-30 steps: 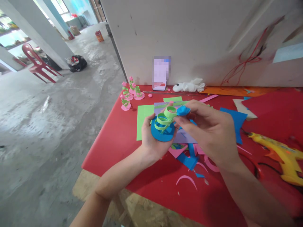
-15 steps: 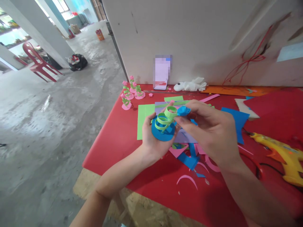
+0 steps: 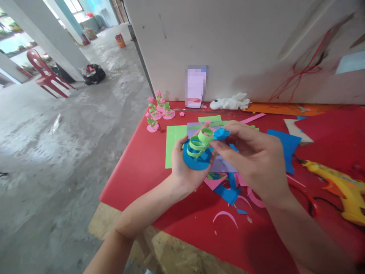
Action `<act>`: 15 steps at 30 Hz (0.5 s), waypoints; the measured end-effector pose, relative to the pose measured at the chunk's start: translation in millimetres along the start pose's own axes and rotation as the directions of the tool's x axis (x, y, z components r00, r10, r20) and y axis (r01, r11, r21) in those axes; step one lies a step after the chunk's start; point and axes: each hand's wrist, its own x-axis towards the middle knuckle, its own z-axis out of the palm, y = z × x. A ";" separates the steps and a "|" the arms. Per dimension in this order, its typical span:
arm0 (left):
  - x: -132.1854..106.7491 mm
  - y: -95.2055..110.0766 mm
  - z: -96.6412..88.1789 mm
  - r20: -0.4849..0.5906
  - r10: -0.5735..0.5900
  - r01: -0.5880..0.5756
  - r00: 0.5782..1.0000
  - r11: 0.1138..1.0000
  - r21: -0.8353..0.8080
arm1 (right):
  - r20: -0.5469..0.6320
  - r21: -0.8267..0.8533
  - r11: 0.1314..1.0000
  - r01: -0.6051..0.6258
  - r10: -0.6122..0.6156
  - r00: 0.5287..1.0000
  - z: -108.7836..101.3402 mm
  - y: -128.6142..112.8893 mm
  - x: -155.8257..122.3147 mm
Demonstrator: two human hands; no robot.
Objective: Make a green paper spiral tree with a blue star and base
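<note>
My left hand (image 3: 185, 179) cups a round blue paper disc (image 3: 191, 163), with its fingers curled around the edge. From the disc rises a light green curled paper strip (image 3: 205, 134) in loops. A small folded blue paper star (image 3: 221, 133) sits at the upper end of the strip, touching it. My right hand (image 3: 258, 161) is closed in a pinch at the star and the strip's end; its thumb lies just under the star. The exact contact between the fingertips and the paper is partly hidden.
Several pink paper flowers (image 3: 153, 127) stand at the table's back left corner. A phone (image 3: 194, 89) leans on the wall beside a white glue bottle (image 3: 225, 103). Paper scraps (image 3: 226, 193) lie below my hands. A yellow glue gun (image 3: 339, 182) rests at the right.
</note>
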 end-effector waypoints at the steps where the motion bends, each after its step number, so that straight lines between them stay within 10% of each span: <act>1: -0.1 -0.2 0.1 0.004 0.000 0.000 1.000 1.000 -0.005 | 0.001 0.002 1.000 -0.002 0.002 1.000 0.1 -0.1 0.0; 15: -0.3 0.3 -1.7 0.003 -0.017 0.017 1.000 1.000 -0.007 | 0.006 -0.003 0.999 -0.043 0.043 0.999 0.5 -2.6 0.1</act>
